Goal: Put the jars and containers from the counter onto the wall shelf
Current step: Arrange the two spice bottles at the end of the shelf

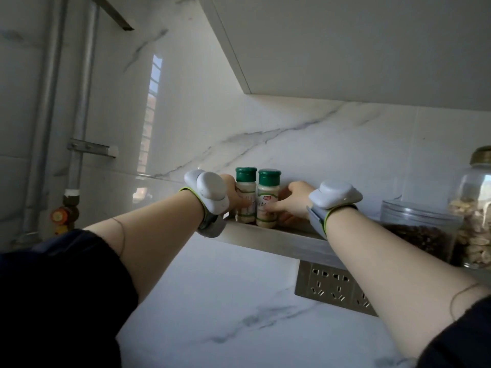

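Step in hand: setting two spice jars on the wall shelf (279, 239), at centre frame. The left jar (245, 195) and right jar (267, 197), both green-capped, stand upright on the shelf, touching or nearly so. The left hand (233, 193) has its fingers clamped round the left jar; the right hand (291, 201) has its fingers wrapped on the right jar. Both wrists carry grey sensor bands. At right of frame, a clear tub of dark beans (417, 229) and a large glass jar of nuts (475, 216) already sit on the shelf. Judgement: placement is nearly complete; the next move calls for releasing both jars without tipping them. The desk is out of view.
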`<act>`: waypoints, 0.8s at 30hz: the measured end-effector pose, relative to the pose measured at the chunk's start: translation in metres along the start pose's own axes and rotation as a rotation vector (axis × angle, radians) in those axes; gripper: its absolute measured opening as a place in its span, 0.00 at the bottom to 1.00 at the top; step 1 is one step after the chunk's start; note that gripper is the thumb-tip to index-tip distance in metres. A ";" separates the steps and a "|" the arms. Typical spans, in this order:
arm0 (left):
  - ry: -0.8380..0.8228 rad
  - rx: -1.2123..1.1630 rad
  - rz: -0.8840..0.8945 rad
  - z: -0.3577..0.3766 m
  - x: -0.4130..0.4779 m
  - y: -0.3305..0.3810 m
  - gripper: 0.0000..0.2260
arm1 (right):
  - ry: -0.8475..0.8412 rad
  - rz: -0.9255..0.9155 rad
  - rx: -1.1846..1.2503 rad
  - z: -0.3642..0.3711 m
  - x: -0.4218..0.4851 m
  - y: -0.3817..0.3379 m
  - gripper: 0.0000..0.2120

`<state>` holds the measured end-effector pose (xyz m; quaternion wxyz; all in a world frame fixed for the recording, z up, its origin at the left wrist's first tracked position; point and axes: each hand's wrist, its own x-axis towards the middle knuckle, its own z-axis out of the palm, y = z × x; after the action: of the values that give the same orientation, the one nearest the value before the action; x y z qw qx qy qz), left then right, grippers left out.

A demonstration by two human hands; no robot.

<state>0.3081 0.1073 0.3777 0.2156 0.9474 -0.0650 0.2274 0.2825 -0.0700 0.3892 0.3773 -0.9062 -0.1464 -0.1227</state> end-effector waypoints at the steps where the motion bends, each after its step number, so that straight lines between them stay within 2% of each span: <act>1: 0.026 0.116 -0.011 0.001 0.003 -0.003 0.10 | 0.004 0.003 -0.016 0.001 -0.001 0.000 0.16; 3: 0.070 0.247 -0.019 0.001 0.009 -0.003 0.08 | 0.016 -0.001 -0.052 0.002 -0.003 -0.002 0.16; 6: 0.059 0.236 -0.023 0.003 0.012 -0.001 0.06 | 0.033 -0.023 -0.097 0.004 -0.005 -0.001 0.14; 9: -0.089 -0.014 -0.090 -0.002 -0.002 0.001 0.15 | 0.042 -0.029 -0.063 0.006 -0.006 -0.001 0.13; 11: -0.163 -0.065 -0.107 -0.004 -0.007 0.005 0.20 | 0.044 -0.028 -0.031 0.006 -0.006 -0.001 0.13; 13: -0.147 -0.038 -0.100 -0.004 -0.010 0.010 0.19 | 0.041 -0.031 -0.031 0.006 -0.007 -0.001 0.12; 16: -0.175 -0.185 -0.093 -0.005 -0.010 0.008 0.16 | 0.035 -0.031 -0.023 0.007 -0.007 -0.002 0.12; 20: -0.172 -0.196 -0.093 -0.006 -0.009 0.007 0.13 | 0.036 -0.029 -0.026 0.007 -0.007 -0.002 0.12; 24: -0.097 -0.116 -0.107 -0.003 -0.011 0.009 0.21 | 0.025 -0.046 -0.048 0.007 -0.005 0.000 0.11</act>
<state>0.2947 0.1009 0.3785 0.2784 0.9454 -0.0376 0.1653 0.2786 -0.0653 0.3827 0.3542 -0.9097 -0.1595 -0.1464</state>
